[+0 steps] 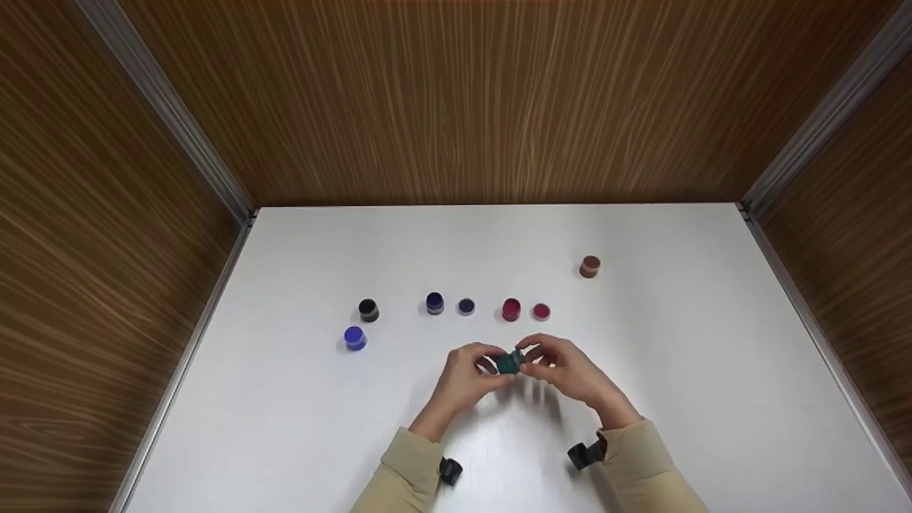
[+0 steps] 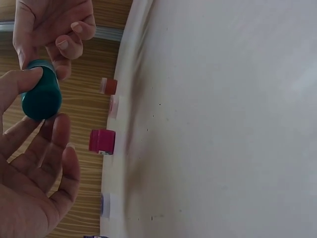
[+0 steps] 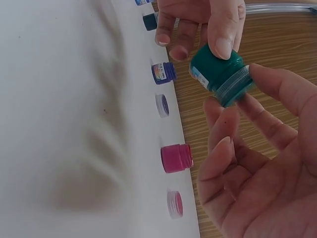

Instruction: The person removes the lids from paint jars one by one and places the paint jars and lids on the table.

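Observation:
A small teal-green paint jar (image 3: 215, 64) is held tilted above the white table, between both hands. My left hand (image 1: 463, 377) grips the jar's body, its thumb lying along the side in the left wrist view. With thumb and fingertips, my right hand (image 1: 566, 367) pinches the jar's clear-rimmed lid (image 3: 233, 85), which sits on the mouth. Just beyond the hands stands an uncapped pink paint jar (image 1: 511, 309), its lid (image 1: 541, 312) lying to the right. An uncapped dark blue jar (image 1: 434, 303) stands farther left, with its lid (image 1: 466, 306) beside it.
A black-topped jar (image 1: 368, 310) and a violet-blue jar (image 1: 355, 338) stand on the left of the white table (image 1: 285, 413). A brown-red jar (image 1: 589, 266) is at the back right. Wood-grain panels (image 1: 456, 100) enclose the back and sides.

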